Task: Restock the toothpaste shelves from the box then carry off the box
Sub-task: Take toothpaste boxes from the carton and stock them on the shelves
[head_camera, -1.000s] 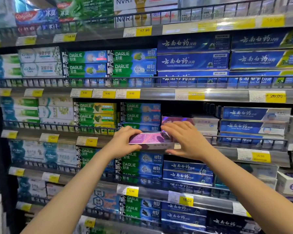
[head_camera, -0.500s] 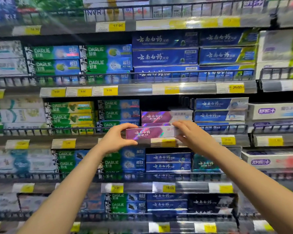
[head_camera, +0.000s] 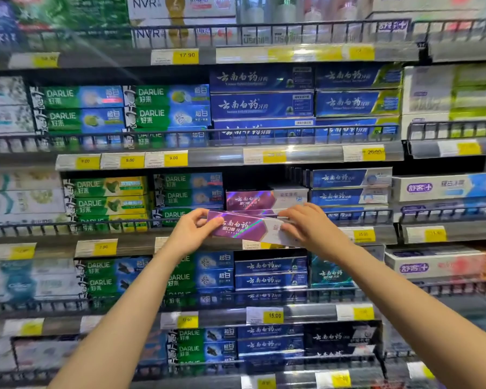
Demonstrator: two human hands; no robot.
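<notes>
Both arms reach up to the middle shelf's wire rail (head_camera: 357,213). Left hand (head_camera: 192,230) pinches the left end of one purple toothpaste carton (head_camera: 243,227), thumb under, fingers over the top. Right hand (head_camera: 310,227) grips its right end. Carton tilted, face out, just in front of the rail. Behind the rail: one matching purple carton (head_camera: 250,199) face-on, dark open gap above it. Supply box not visible.

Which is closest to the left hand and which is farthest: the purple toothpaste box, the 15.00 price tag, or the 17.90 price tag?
Head view, from the left hand:
1. Purple toothpaste box: the hand grips its left end.
2. 15.00 price tag: on a shelf edge below, to the right.
3. 17.90 price tag: on the top shelf edge, far above.
</notes>
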